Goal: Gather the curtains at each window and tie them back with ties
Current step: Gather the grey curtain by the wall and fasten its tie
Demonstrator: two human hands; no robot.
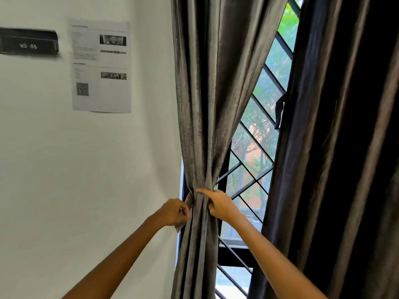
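— Where the grey curtain (203,117) narrows into a tight bunch at the window's left edge, which hand has it?

— Both. The right hand (219,203) wraps the bunch from the window side, its fingers (204,192) curled across the front folds. The left hand (176,212) sits at the wall side, fingers closed on a strip of the same grey cloth, the tie (188,201), touching the bunch.

— And the other curtain?

— A dark curtain (336,147) hangs loose at the right, apart from both hands.
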